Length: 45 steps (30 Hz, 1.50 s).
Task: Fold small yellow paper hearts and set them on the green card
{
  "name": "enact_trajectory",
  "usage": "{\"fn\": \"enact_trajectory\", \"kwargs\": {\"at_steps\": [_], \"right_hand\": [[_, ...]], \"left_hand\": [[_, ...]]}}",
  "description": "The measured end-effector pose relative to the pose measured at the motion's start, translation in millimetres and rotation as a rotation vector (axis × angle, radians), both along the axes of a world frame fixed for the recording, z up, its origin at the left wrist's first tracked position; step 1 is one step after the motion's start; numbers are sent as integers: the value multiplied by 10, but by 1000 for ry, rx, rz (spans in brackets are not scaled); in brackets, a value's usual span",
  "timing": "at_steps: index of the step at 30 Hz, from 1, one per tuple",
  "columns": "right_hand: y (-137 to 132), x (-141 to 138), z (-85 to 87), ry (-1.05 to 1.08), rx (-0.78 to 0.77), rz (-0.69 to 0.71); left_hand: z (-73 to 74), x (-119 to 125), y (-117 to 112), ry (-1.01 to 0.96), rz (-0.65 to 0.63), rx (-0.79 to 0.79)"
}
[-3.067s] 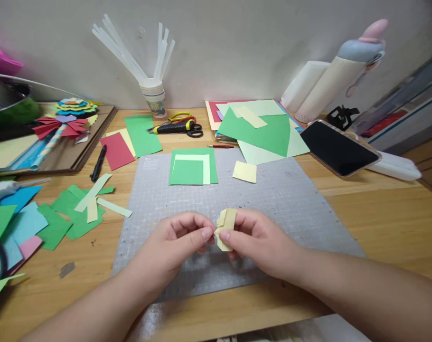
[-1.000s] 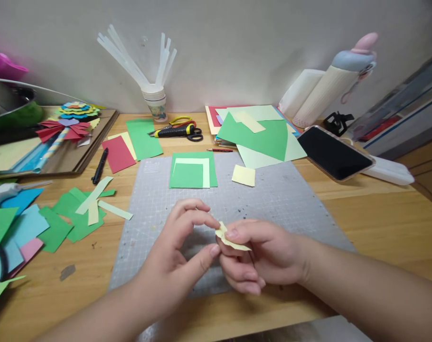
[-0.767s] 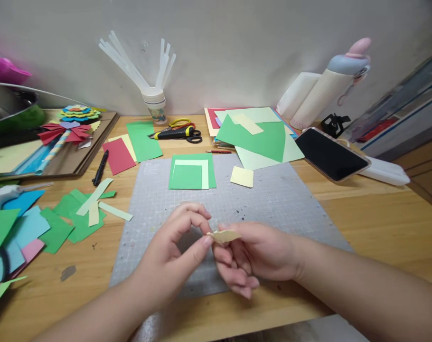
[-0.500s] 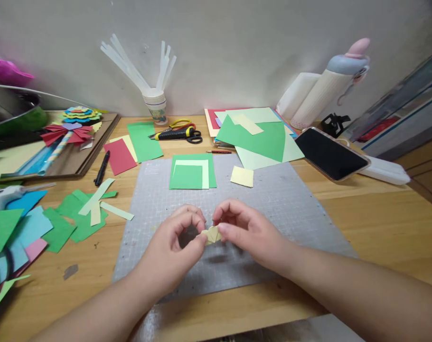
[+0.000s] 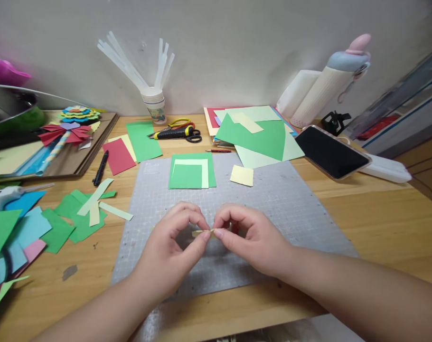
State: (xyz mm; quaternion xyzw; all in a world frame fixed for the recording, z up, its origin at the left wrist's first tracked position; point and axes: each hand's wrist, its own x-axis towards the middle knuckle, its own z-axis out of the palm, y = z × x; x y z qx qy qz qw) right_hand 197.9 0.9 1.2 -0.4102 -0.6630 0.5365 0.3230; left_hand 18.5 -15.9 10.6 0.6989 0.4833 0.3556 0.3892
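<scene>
Between my two hands, just above the grey cutting mat (image 5: 273,209), is a small folded piece of pale yellow paper (image 5: 198,233), seen nearly edge-on. My left hand (image 5: 178,242) pinches it between thumb and forefinger. From the other side my right hand (image 5: 251,235) pinches it too, the fingertips of both hands almost touching. Most of the paper is hidden by the fingers. Beyond the hands lie a pale yellow paper square (image 5: 241,175) and a small stack of green paper squares (image 5: 187,176) on the mat.
Green scraps (image 5: 82,221) and coloured sheets lie at the left. Behind the mat are a utility knife (image 5: 173,133), scissors (image 5: 193,137) and a paper cup with strips (image 5: 155,107). Stacked paper (image 5: 255,137), a phone (image 5: 333,153) and a bottle (image 5: 319,90) stand or lie at the right.
The folded yellow paper has tipped from showing its creased face to nearly edge-on. My fingertips have come closer together, both hands still pinching it.
</scene>
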Motion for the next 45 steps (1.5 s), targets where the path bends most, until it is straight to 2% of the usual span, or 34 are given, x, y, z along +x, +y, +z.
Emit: {"fn": "enact_trajectory", "kwargs": {"at_steps": [5,10,17,23,25,30,37,41,45], "right_hand": [[-8,27,10,-59,160,22],[10,25,18,-43,163,31],[-35,41,16,75,255,45],[-8,37,23,-7,135,-39],[-6,25,25,-14,112,-57],[-8,6,24,-5,12,-20],[22,-2,22,100,-239,-22],[22,-4,29,110,-247,-11],[10,9,34,83,-204,8]], "left_hand": [[20,10,8,32,4,15],[13,3,2,28,-19,10],[8,-20,-31,-110,-72,-94],[-10,-8,3,-90,93,-188],[-13,-3,5,-98,112,-213],[-23,8,4,-170,71,-315],[-59,-22,28,-412,81,-502],[-51,-22,24,-463,54,-582],[-23,-10,20,-447,31,-578]]}}
